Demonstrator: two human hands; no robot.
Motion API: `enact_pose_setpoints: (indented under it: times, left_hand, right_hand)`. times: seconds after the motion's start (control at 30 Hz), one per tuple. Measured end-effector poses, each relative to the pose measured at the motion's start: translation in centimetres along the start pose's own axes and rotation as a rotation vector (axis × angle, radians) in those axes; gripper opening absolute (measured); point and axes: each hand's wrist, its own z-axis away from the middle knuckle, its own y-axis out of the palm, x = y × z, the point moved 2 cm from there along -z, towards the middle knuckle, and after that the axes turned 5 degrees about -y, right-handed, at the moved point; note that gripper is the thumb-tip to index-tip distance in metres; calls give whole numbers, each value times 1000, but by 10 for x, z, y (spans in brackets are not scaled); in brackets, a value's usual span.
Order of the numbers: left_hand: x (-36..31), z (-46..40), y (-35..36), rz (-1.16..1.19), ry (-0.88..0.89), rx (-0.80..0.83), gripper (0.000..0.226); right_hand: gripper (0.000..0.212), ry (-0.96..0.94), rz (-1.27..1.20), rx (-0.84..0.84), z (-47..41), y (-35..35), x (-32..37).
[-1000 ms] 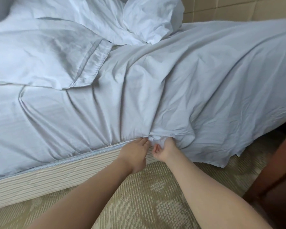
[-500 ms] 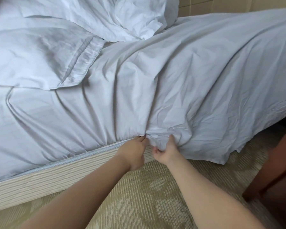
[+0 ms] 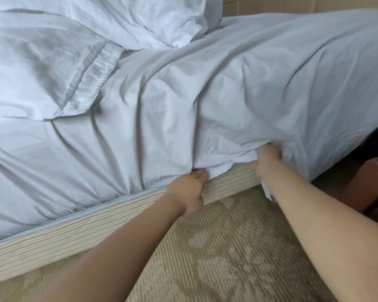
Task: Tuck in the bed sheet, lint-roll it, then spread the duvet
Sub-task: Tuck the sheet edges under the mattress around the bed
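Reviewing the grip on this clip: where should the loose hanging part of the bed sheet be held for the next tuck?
Grip the bed sheet at its free hanging edge just right of the right hand, coming from below and the floor side. There it drapes loose past the striped bed base; left of the left hand it is already tucked.

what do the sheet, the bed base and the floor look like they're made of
Sheet: thin matte white woven cloth, probably cotton or a blend; it creases finely and bunches at both hands. Bed base: beige ribbed upholstery fabric, judging by its even horizontal ridges. Floor: low-pile carpet, olive with a paler pattern and a visible corded texture.
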Motion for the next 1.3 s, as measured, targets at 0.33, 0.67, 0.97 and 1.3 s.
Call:
enact_pose_setpoints:
  times: [0.33, 0.67, 0.97, 1.3]
  left_hand:
    - [-8, -12, 13, -45, -60, 45, 85]
    - [-16, -43, 17, -88, -226, 24, 63]
    - [0, -17, 18, -258, 284, -477, 37]
    - [20, 8, -3, -476, 369, -821, 39]
  right_hand:
    - [32, -562, 317, -103, 43, 1, -65]
    - [36, -1170, 948, -24, 61, -18, -71]
    - [22, -1137, 1526, 358, 45, 3, -36]
    - [30, -670, 1634, 348, 7, 41, -28]
